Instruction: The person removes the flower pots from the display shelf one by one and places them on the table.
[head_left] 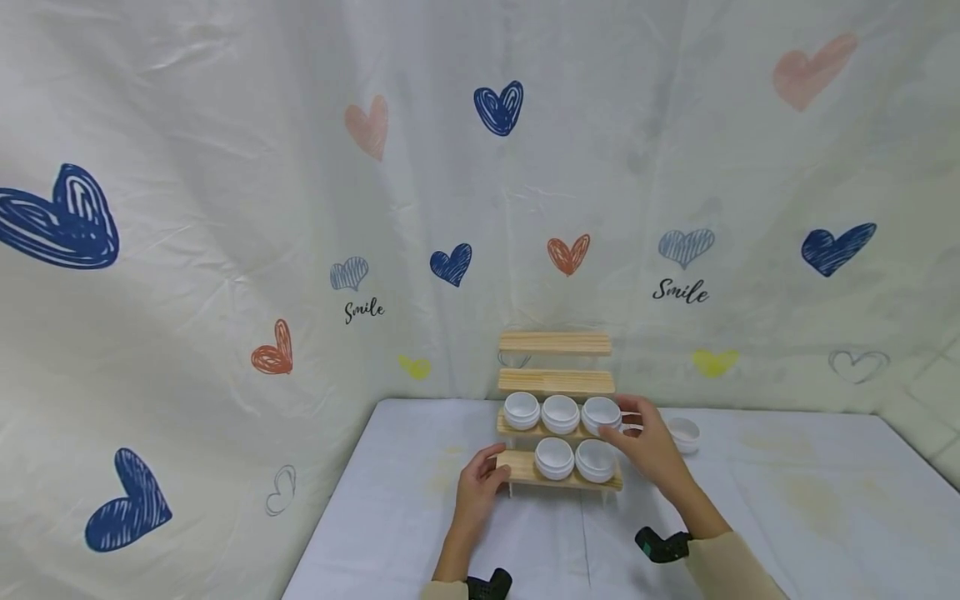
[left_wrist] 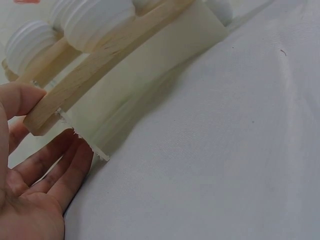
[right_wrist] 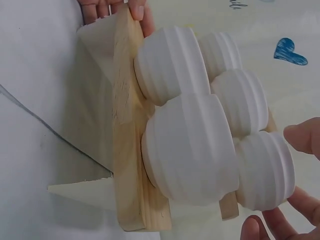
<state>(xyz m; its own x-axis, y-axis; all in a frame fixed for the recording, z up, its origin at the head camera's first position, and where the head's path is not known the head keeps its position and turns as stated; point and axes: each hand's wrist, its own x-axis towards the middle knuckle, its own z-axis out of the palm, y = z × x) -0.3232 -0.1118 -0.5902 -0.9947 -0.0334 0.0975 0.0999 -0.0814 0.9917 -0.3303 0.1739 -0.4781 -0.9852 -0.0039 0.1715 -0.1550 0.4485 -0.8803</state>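
Nearest the viewer, the left hand (head_left: 480,483) rests at the left end of the lowest step of the wooden stepped rack (head_left: 557,417) — thumb on top of the board's end, fingers loosely extended beneath it, as the left wrist view shows, so it steadies the rack more than it clasps it. Two white ribbed bowls sit on that lowest step, whose long axis runs left to right across the worktop (head_left: 787,500).

A little further on, the right hand (head_left: 651,446) reaches in from the right. Its fingers are curved around the rightmost bowl (head_left: 601,413) of the three on the second step, fingertips at its rim and side — whether they truly grip it or only touch it I cannot tell for certain, though they look closed about it. That bowl lies just left of and ahead of the right palm, and this hand is much the nearer to it.

Beyond, the two upper steps stand bare, and a spare bowl (head_left: 684,433) sits on the worktop just right of the rack, behind the right hand
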